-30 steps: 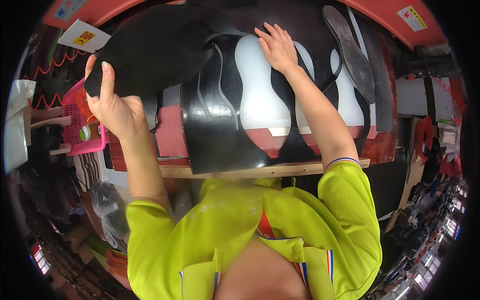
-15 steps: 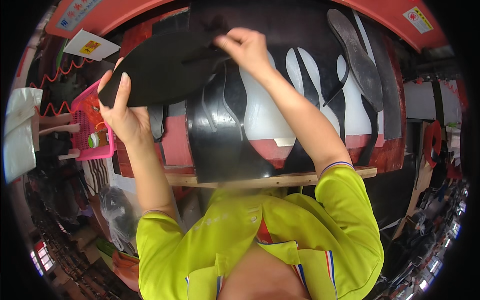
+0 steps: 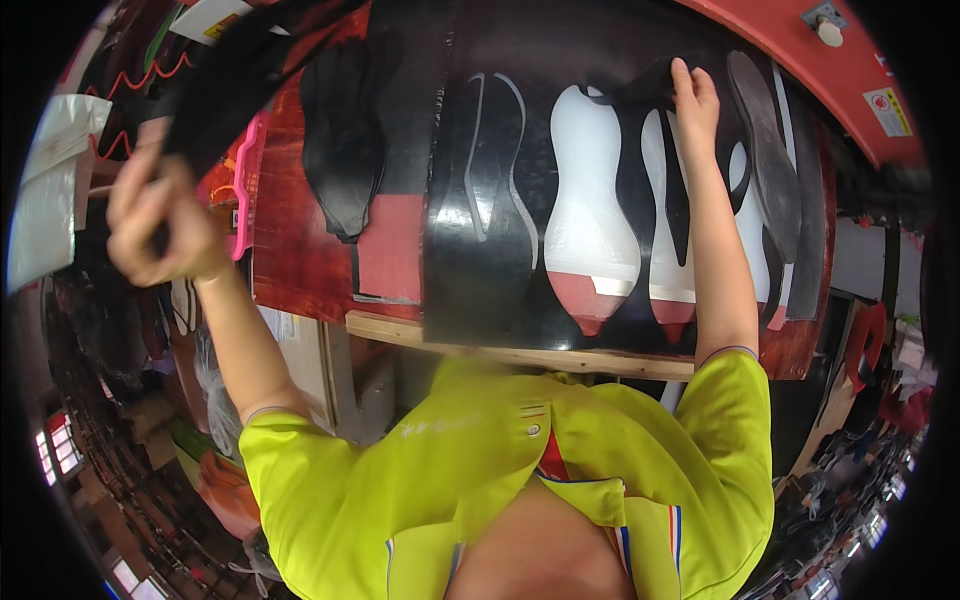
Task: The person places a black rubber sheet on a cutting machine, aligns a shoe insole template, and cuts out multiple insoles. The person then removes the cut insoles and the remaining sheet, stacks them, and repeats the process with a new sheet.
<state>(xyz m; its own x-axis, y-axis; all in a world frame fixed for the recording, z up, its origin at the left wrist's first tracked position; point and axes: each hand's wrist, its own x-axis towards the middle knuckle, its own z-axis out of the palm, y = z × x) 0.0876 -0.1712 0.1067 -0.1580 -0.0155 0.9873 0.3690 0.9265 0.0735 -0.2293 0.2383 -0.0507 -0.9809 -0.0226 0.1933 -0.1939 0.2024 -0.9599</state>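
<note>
My left hand [image 3: 165,220], smeared by motion, is raised past the table's left edge. Its fingers curl around a blurred black sheet piece [image 3: 225,85], with thin strips trailing toward the top. My right hand [image 3: 697,110] reaches over a black sheet with sole-shaped cut-outs [image 3: 480,300]. The fingertips pinch a dark, blurred scrap piece [image 3: 640,85] that stretches left above the cut-outs. White and red surface shows through the openings, such as the sole-shaped opening [image 3: 593,200] in the middle. Left of the sheet lies a stack of black sole pieces [image 3: 345,130].
A dark grey sole-shaped template [image 3: 765,150] lies at the right. Red machine housing [image 3: 780,35] crosses the far side. A wooden strip [image 3: 500,358] runs along the table's near edge. A pink basket [image 3: 243,190] stands at the left, near red coiled hoses [image 3: 135,80].
My left hand has swung left and slightly down with black material, uncovering the stack. My right hand has shifted right over the sheet. The whole view has turned somewhat left.
</note>
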